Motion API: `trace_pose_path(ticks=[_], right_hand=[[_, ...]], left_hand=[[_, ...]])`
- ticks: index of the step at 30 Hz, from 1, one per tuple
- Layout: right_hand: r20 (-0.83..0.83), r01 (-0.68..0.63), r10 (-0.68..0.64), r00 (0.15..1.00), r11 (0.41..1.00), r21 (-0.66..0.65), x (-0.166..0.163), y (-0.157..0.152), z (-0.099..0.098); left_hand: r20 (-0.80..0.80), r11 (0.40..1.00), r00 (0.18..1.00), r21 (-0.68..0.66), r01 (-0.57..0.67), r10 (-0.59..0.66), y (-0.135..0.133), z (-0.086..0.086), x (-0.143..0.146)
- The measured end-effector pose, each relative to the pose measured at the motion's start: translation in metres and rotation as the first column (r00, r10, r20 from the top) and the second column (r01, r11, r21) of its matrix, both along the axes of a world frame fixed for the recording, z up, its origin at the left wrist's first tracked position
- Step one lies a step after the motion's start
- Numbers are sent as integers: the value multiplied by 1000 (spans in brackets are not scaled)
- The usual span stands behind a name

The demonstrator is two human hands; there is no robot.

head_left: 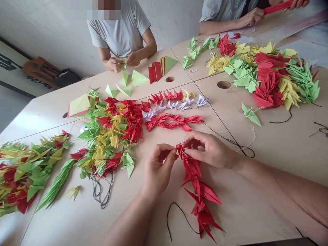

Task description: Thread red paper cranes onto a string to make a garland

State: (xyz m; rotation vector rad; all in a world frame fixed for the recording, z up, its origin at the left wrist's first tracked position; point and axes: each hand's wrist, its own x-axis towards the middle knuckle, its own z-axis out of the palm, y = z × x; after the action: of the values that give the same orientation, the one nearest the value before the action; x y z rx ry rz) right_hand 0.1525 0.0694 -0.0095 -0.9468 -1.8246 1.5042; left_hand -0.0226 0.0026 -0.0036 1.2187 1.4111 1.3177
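Observation:
A string of red paper cranes (198, 191) runs down the table in front of me, its upper end raised between my hands. My left hand (160, 167) pinches the tip of the topmost crane between thumb and forefinger. On the other side, my right hand (205, 148) has its thumb and fingers closed on the same top part of the string. A black cord (176, 205) curls out from the lower end. Just beyond my hands lie more strung red cranes (176, 122) and a row of white cranes (179, 103).
Piles of green, yellow and red cranes lie left (110, 133), far left (28, 171) and right (271, 75). A loose green crane (251, 114) is nearby. Across the table one person (120, 37) folds green paper beside paper squares (159, 70); another person (230, 17) holds something red.

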Motion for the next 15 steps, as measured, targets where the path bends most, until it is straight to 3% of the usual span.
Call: trace_pose_path(ticks=[8,15], right_hand=[[-21,-81,81,996,997,3,2,3,0],[2,-74,74,997,996,-40,3,4,-1]], left_hand=[[6,996,996,-1,84,-84,0,-4,-4],[250,990,967,-115,80,-49,5,-11,-9]])
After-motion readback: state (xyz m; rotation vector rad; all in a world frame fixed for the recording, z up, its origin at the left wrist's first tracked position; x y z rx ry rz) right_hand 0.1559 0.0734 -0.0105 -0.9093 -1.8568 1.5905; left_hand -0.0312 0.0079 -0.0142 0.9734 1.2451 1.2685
